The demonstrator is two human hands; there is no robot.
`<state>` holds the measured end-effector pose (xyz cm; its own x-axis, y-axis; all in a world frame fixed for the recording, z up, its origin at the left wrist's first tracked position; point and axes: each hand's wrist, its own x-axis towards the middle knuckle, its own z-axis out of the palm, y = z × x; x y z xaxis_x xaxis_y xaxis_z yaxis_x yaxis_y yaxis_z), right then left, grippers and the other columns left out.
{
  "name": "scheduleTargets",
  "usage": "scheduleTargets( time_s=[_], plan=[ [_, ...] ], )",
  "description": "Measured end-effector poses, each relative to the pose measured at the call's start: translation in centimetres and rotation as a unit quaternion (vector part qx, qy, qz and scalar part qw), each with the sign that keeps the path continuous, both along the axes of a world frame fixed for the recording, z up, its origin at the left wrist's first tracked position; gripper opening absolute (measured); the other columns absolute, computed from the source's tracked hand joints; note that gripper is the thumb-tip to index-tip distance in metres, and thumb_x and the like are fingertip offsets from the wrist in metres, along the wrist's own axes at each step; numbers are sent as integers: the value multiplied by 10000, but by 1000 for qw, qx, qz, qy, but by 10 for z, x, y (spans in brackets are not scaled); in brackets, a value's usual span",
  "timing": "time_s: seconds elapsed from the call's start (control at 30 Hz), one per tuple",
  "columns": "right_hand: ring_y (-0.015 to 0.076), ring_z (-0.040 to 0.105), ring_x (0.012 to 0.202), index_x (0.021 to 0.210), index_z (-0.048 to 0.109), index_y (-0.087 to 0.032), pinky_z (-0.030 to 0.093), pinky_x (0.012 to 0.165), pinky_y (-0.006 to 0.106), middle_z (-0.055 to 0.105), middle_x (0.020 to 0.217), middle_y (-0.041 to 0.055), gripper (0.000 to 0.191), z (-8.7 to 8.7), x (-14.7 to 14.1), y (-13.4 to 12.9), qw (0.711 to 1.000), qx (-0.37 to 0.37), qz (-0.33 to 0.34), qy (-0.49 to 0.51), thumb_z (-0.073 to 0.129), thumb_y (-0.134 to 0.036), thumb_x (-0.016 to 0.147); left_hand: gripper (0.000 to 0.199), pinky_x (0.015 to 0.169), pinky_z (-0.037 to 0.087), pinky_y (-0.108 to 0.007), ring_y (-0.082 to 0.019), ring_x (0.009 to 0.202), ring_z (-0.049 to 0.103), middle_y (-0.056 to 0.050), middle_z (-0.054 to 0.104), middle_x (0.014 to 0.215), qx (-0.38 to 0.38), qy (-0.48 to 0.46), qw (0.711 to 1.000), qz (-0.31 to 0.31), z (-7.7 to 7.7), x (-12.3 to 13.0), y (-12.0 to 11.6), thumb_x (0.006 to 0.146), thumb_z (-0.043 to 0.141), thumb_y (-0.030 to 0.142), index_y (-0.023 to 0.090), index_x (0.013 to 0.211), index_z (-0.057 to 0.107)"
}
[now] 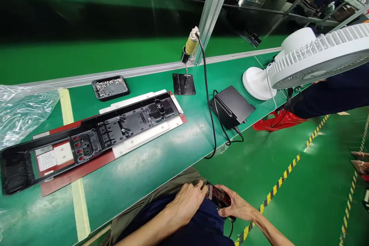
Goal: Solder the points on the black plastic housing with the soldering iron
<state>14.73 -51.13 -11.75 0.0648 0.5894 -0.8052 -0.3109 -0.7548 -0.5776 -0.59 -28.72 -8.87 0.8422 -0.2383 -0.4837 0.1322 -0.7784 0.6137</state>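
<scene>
A dark smartphone (219, 196) lies low over my lap, between my two hands, with a thin cable hanging near its right end. My right hand (235, 204) grips that end, thumb on the near edge and fingers on the far edge. At the other end, my left hand (188, 200) has its curled fingers against the phone; part of its grip is hidden. On the bench to the left, a long black plastic housing (135, 119) rests in a red and white fixture (150, 136). Neither hand touches it.
Along the back of the green bench (138, 173) are a black tray (111, 87) of small metal parts and a soldering iron (191, 44) in its stand. A black control box (232, 105) with cables and a white fan (317, 57) stand right. Plastic film (25, 111) lies left.
</scene>
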Motion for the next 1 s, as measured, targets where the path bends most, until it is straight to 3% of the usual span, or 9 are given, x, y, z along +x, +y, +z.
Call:
scheduleTargets(
  time_s=[0.2, 0.3, 0.47, 0.53, 0.6, 0.63, 0.7, 0.83, 1.0],
  plan=[
    [285, 513, 1341, 1425, 525, -184, 367, 1163, 435, 566, 1427, 139, 831, -16, -12, 22, 999, 20, -29, 4, 775, -559, 727, 838, 912, 554, -465, -316, 989, 678, -228, 480, 1462, 17, -53, 998, -14, -3, -1, -9, 601, 574, -109, 116, 1391, 409],
    [254, 390, 1466, 1479, 481, -224, 260, 1236, 396, 463, 1540, 118, 849, -12, -15, 26, 995, 70, -63, 41, 787, -521, 745, 839, 922, 559, -455, -318, 993, 681, -218, 498, 1447, 25, -67, 997, -17, -4, -2, -10, 615, 652, -74, 118, 1392, 399],
    [223, 362, 1494, 1430, 546, -298, 198, 1258, 362, 490, 1525, 65, 761, -25, -9, -1, 986, 124, -69, 91, 828, -398, 730, 392, 840, 588, -462, -307, 928, 709, -182, 567, 1372, -1, -79, 997, 16, -6, -4, -9, 915, 495, 89, 167, 1299, 487],
    [276, 515, 1372, 1351, 611, -261, 309, 1212, 388, 614, 1371, 96, 806, -43, -14, -3, 990, 117, -74, 26, 865, -509, 627, 328, 814, 593, -479, -314, 913, 713, -178, 583, 1347, -1, -82, 996, 15, -6, -3, -10, 962, 419, 121, 163, 1277, 501],
    [315, 676, 1053, 1223, 664, -218, 489, 1033, 439, 716, 1021, 103, 817, -61, -25, 9, 991, 75, -80, -79, 849, -622, 538, 317, 790, 596, -488, -325, 905, 715, -186, 586, 1333, 1, -87, 996, 5, -8, -1, -12, 974, 398, 144, 145, 1274, 501],
    [299, 682, 880, 1133, 681, -208, 537, 914, 440, 695, 850, 80, 745, -69, -32, 18, 984, 50, -78, -151, 807, -662, 555, 327, 782, 596, -491, -328, 902, 715, -195, 586, 1325, 1, -90, 996, -1, -9, -1, -12, 971, 397, 150, 133, 1283, 494],
    [254, 635, 798, 983, 675, -213, 537, 845, 400, 652, 790, 59, 557, -78, -44, 40, 973, 41, -74, -213, 714, -663, 657, 366, 770, 595, -492, -336, 901, 712, -210, 593, 1293, -1, -94, 996, -7, -12, 0, -12, 951, 423, 160, 111, 1310, 474],
    [203, 605, 801, 927, 647, -211, 517, 841, 328, 664, 863, 46, 446, -64, -50, 64, 972, 71, -43, -221, 635, -617, 744, 511, 773, 591, -492, -364, 929, 697, -204, 611, 1241, -17, -80, 997, 5, -18, -4, -7, 827, 598, 191, 105, 1314, 470],
    [190, 626, 736, 967, 681, -215, 546, 759, 315, 669, 791, 42, 483, -16, -41, 55, 969, 83, -19, -231, 581, -663, 818, 592, 861, 547, -458, -329, 1010, 678, -102, 642, 1234, -93, -71, 982, 150, -30, 0, 4, 782, 554, 92, 233, 1347, 448]
  ],
)
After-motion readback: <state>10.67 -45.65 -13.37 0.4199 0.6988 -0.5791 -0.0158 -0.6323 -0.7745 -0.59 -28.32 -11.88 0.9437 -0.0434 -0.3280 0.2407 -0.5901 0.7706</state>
